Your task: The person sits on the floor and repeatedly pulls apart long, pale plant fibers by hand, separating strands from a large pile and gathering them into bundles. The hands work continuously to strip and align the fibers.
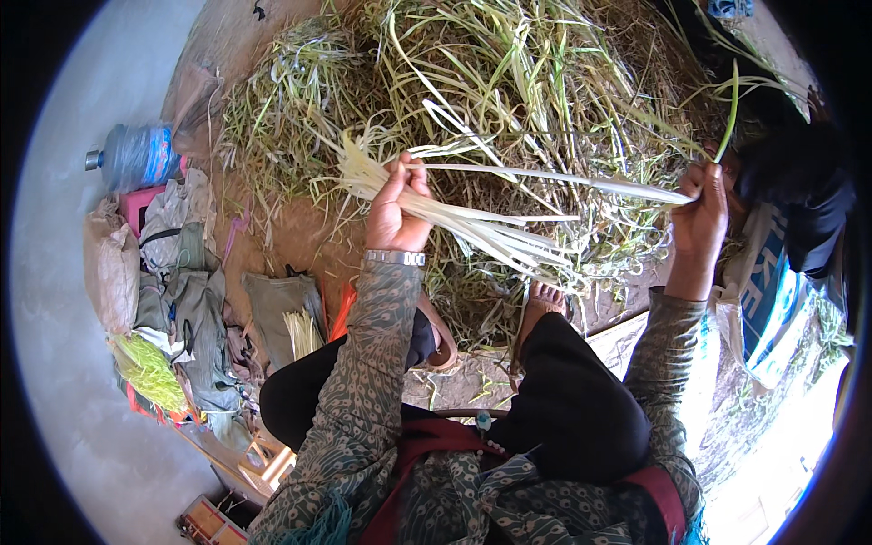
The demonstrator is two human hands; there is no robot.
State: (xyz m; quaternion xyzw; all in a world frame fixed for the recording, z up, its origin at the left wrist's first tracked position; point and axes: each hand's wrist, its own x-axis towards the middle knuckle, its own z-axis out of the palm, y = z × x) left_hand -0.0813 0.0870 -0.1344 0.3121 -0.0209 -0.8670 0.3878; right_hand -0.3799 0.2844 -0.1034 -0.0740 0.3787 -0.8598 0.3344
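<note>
My left hand (402, 211) is closed around a bundle of pale plant stalks (490, 235), whose ends fan out on both sides of the fist. Between its fingertips and my right hand (705, 194) runs one long white stalk (545, 174). At the right, my right hand pinches that stalk's other end, and a green tip (732, 112) sticks up above the fingers. Both hands are raised in front of a large heap of green and dry stalks (490, 88).
A person in dark clothing (811, 204) sits at the right beside a printed sack (756, 286). At the left are a water bottle (139, 157), sacks and cloths (197, 306), a green bundle (150, 375) and pale stalks (303, 334) on a grey cloth (269, 300).
</note>
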